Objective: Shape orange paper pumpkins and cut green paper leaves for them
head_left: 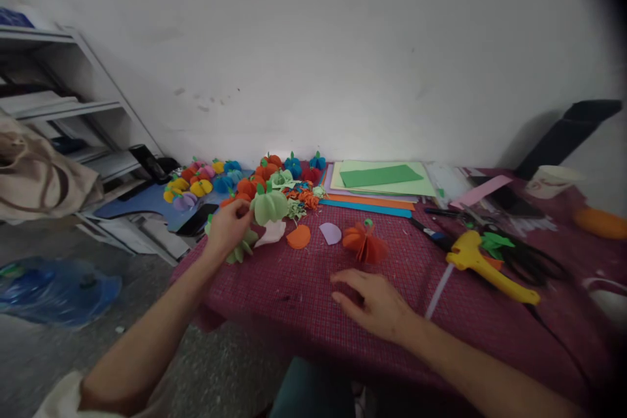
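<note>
My left hand is closed at the edge of a pale green paper pumpkin with a green stem, at the left part of the table. Just under that hand lies another green paper pumpkin, partly hidden by it. My right hand hovers low over the cloth, fingers apart and holding nothing. In front of it sits an orange paper pumpkin with a green tip, its folds spread. Between the hands lie an orange paper piece and a lilac paper piece.
Several finished paper pumpkins crowd the back left, near curly paper shreds. Coloured sheets lie by the wall. A yellow glue gun with its stick, black scissors and a paper cup stand at right.
</note>
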`<state>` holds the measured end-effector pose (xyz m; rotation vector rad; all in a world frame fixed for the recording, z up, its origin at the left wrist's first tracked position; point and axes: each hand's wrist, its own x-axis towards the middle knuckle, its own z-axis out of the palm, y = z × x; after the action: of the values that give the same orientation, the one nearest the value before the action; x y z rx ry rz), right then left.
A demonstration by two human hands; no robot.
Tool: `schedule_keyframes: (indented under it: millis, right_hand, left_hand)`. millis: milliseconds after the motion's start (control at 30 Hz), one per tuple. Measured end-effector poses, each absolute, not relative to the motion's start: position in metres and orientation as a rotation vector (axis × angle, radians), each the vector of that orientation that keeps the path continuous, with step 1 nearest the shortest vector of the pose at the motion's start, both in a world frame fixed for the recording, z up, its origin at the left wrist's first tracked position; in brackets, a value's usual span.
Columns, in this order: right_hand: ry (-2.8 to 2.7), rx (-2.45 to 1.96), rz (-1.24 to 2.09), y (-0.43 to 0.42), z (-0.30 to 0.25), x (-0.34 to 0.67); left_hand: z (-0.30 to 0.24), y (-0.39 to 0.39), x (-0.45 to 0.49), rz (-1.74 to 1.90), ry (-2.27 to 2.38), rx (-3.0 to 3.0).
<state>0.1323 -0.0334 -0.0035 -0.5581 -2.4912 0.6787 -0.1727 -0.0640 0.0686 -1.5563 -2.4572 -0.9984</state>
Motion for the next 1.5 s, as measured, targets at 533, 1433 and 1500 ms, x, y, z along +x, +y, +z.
schedule_keyframes:
  millis: [533,1433,1500]
  right_hand:
    - [-2.609,-0.578,0.600,-0.030,-0.007,0.132]
    - [-2.724,-0.471,0.433,-0.028,-0.008,0.134]
    - [-2.725,-0.474,0.420,-0.028,-0.007,0.134]
  left_hand:
    - [0.075,-0.005,-0.211,-0.427,-2.522,-1.275]
    - [0.048,0.012,-0.208,0.193,-2.448,-1.426]
    - [0.051,0.008,-0.203,0.200,-2.427,-1.438]
